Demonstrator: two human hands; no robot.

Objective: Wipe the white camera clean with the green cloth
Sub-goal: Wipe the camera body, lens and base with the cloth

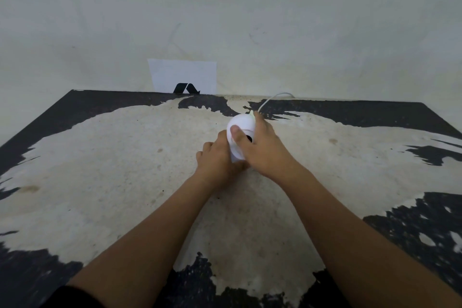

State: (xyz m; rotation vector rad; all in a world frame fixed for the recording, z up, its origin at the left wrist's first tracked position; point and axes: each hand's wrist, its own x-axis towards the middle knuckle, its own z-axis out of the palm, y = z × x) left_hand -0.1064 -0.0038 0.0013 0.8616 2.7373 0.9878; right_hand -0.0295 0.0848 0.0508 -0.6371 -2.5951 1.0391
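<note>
Gripping the rounded, smooth white camera (240,124) mid-table, the right hand (260,147) is curling over its top and the left hand (217,157) is clasping its base. A thin white cable (271,98) is arching behind over the worn, patchy black-and-cream table (125,157).

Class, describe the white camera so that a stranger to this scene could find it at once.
Start from the worn black table against the pale wall. Near its far middle, both hands meet around the white camera. It alone is round and white, with a white cable trailing back from it.
</note>
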